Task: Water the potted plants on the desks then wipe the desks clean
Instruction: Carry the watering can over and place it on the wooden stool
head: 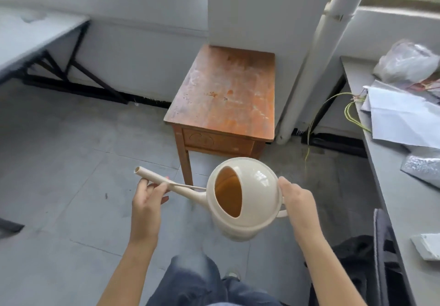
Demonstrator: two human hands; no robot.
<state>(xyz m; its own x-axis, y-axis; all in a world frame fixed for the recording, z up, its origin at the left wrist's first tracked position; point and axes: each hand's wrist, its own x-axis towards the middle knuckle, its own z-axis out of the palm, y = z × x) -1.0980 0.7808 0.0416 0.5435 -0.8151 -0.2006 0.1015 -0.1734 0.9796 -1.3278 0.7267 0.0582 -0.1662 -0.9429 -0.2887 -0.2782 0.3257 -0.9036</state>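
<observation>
I carry a cream watering can (257, 193) in front of me over the grey floor, its round filling hole facing me. My right hand (297, 201) grips the handle at the can's right side. My left hand (147, 201) holds the long spout, which points up to the left. No potted plant is in view. A grey desk (390, 186) runs along the right and another grey desk (31, 36) stands at the far left.
A worn wooden side table (226, 96) stands straight ahead against a white pillar. The right desk bears papers (402, 117), a plastic bag (407, 62) and silver foil bags (426, 165). A white pipe (316, 67) and green-yellow cables (333, 105) are beside it. A dark bag (352, 258) sits lower right.
</observation>
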